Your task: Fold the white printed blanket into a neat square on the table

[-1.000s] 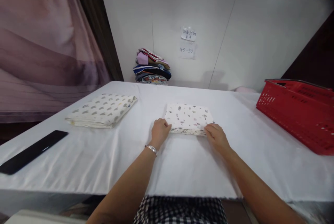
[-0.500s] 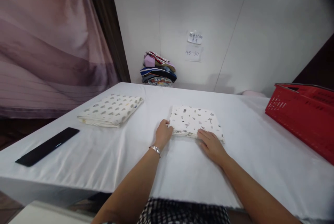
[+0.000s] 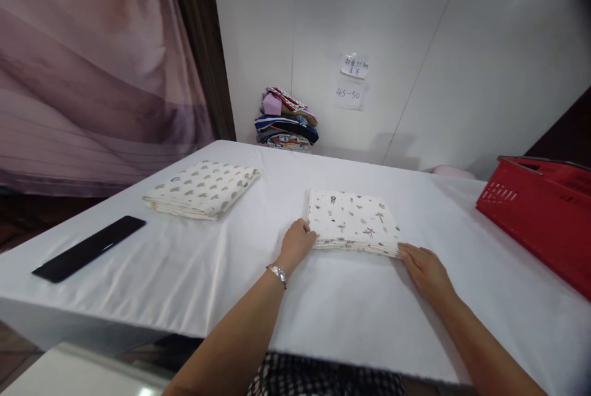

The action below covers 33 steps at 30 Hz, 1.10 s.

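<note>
A folded white cloth (image 3: pixel 351 218) printed with small palm trees, a flamingo and leaves lies flat on the white-covered table (image 3: pixel 355 303). At its near left corner, my left hand (image 3: pixel 297 245) has thumb and fingers closed on the edge; a silvery bracelet circles that wrist. My right hand (image 3: pixel 427 270) pinches the near right corner, thumb and fingers on the layered edge. Further left rests a second folded cloth (image 3: pixel 203 188), cream with grey-green heart-like shapes, touched by neither hand.
A flat black object (image 3: pixel 90 249) lies near the table's left edge. On the right stands a red plastic basket (image 3: pixel 535 217). A pile of folded fabrics (image 3: pixel 286 122) is against the back wall, beside two paper notes (image 3: pixel 353 82). A pink curtain (image 3: pixel 92 76) hangs at left.
My right hand has slid right from the cloth's front edge to its near right corner. My left hand stays at the left corner. The whole view has shifted slightly.
</note>
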Each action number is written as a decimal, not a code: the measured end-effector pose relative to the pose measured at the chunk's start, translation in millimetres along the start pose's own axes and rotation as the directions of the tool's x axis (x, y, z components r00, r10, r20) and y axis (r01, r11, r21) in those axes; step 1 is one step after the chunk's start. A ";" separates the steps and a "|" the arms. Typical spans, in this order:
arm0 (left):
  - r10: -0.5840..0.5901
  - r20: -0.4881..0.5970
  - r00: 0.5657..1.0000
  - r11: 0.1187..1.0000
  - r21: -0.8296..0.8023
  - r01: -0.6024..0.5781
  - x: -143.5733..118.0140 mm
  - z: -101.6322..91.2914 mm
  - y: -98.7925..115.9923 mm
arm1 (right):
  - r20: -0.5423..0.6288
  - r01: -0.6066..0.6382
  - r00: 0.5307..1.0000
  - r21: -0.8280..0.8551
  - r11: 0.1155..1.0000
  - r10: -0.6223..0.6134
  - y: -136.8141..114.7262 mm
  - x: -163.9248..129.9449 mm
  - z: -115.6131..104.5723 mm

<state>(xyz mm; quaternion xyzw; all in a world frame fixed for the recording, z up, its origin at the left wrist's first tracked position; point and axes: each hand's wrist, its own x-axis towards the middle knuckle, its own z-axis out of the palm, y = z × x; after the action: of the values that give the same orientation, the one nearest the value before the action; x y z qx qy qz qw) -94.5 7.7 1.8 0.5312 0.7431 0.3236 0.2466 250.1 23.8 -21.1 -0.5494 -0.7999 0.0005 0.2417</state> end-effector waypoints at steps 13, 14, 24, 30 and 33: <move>0.429 -0.052 0.902 0.857 0.339 -0.388 19.0 -2.4 41.5 | 0.187 -0.145 0.976 0.177 0.974 0.111 -42.5 104.3 17.9; 0.456 -0.029 0.890 0.832 0.369 -0.414 24.1 -0.5 46.5 | 0.221 -0.127 0.970 0.112 0.986 0.100 -43.8 110.2 20.1; 0.277 0.236 0.932 0.805 0.472 -0.359 46.9 23.3 16.5 | 0.394 -0.100 0.906 -0.149 0.984 0.152 -34.2 104.8 35.4; 0.246 0.270 0.931 0.807 0.475 -0.351 48.1 17.0 30.1 | 0.444 -0.104 0.882 -0.152 0.983 0.162 -39.2 110.5 30.6; 0.265 0.250 0.931 0.782 0.509 -0.360 59.6 14.8 49.7 | 0.403 -0.085 0.903 -0.172 0.981 0.149 -43.0 128.0 27.8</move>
<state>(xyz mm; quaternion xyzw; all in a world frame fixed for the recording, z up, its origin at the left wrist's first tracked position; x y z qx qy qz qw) -71.4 78.8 27.4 0.7201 0.6825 0.0894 0.0878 165.8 126.6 15.3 -0.6005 -0.7961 0.0710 0.0244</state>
